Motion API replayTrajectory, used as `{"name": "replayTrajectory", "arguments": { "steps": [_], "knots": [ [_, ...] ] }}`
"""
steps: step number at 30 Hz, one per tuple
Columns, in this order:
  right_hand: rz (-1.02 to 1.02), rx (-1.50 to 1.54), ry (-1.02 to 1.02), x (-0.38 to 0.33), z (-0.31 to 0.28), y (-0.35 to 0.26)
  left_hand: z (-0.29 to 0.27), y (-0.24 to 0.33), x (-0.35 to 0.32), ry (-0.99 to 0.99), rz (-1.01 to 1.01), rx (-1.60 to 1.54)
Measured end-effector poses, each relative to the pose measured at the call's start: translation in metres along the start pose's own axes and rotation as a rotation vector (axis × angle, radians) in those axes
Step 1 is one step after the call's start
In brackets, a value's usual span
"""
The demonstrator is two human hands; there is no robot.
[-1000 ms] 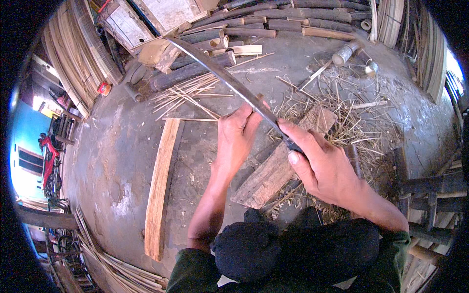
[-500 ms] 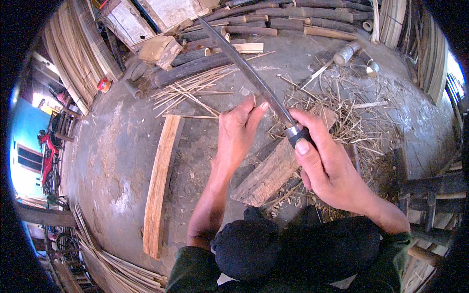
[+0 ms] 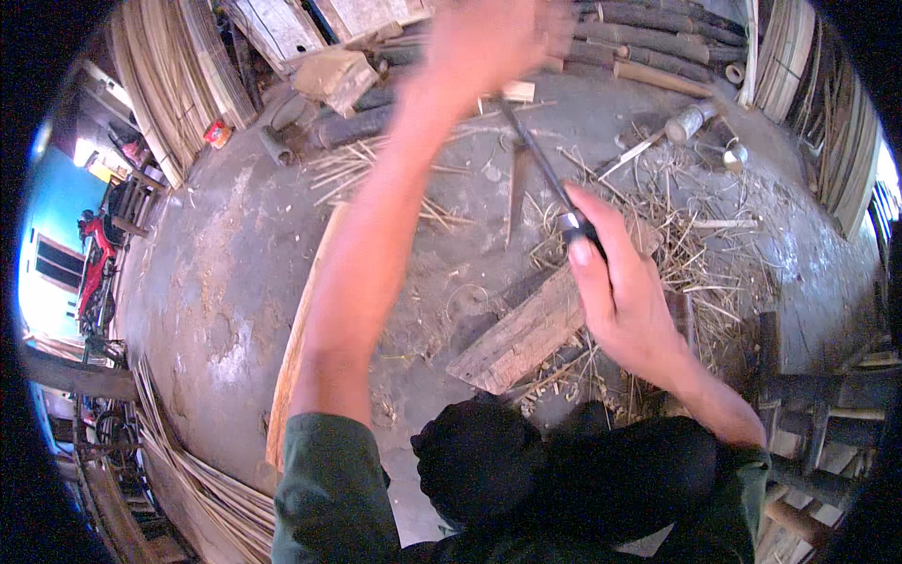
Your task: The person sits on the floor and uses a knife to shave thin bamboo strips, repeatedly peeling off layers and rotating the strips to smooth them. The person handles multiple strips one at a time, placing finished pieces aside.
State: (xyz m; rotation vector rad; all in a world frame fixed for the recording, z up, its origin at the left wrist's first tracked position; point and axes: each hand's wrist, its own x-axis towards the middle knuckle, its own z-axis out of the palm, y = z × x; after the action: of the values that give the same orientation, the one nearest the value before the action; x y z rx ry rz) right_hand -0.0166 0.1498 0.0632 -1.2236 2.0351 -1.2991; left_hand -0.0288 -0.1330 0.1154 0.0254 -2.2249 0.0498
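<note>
In my right hand (image 3: 625,291) is a long knife (image 3: 537,158), gripped by its dark handle, my thumb along the metal collar. Its blade slants up and left above the floor. My left hand (image 3: 493,42) is stretched far forward at the top of the view, smeared by motion, so its fingers cannot be read. Beneath the knife hand lies a rough wooden block (image 3: 517,343), with thin bamboo shavings (image 3: 709,268) heaped beside it. Part of a long pale plank (image 3: 293,376) shows left of my left forearm, which hides the rest. Thin bamboo sticks (image 3: 348,169) lie crossed on the floor.
Dark bamboo poles (image 3: 648,42) are stacked at the back. Split bamboo strips lean at the far left (image 3: 155,94) and far right (image 3: 785,66). A bamboo piece (image 3: 691,122) lies at the right; more long strips (image 3: 202,493) lie lower left. A red motorbike (image 3: 94,263) stands outside.
My left hand has swung from beside the blade up and forward, away from the knife. The knife in my right hand has tilted, its blade now appearing shorter.
</note>
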Motion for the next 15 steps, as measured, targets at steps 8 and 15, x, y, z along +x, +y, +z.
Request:
{"name": "replayTrajectory", "arguments": {
  "steps": [8, 15],
  "knots": [
    [-0.057, 0.023, 0.008, 0.002, -0.03, 0.014, 0.082, 0.005, 0.003, -0.103, -0.105, -0.229],
    [0.216, 0.021, -0.131, -0.029, -0.059, 0.022, 0.146, 0.05, -0.03, -0.026, -0.012, -0.445]
  ]
}}
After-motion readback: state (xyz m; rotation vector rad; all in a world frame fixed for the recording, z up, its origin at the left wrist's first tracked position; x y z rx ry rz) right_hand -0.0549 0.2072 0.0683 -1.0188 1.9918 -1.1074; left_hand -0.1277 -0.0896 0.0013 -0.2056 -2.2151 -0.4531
